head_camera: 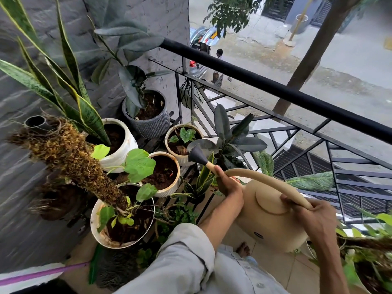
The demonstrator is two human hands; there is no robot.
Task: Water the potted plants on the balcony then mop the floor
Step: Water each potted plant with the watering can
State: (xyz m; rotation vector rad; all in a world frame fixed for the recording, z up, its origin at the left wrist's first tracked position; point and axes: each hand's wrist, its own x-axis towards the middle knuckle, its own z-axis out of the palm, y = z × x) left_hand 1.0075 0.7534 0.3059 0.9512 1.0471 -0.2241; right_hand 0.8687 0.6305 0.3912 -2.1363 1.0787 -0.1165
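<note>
A beige watering can (269,221) is tilted toward the pots, its grey rose (196,154) over a cream pot (167,175) of bare soil. My left hand (226,181) grips the spout just behind the rose. My right hand (311,215) holds the arched handle. Around it stand a white pot with a moss pole (118,217), a white pot with a snake plant (118,143), a cream pot with a small heart-leaf plant (182,141) and a grey ribbed pot (148,115). No water stream is visible.
A black metal railing (275,85) runs along the right, with the street far below. A rubber plant (231,134) and a small snake plant (201,183) stand by it. A purple pole (42,272) lies at lower left. My bare foot (244,249) rests on beige tiles.
</note>
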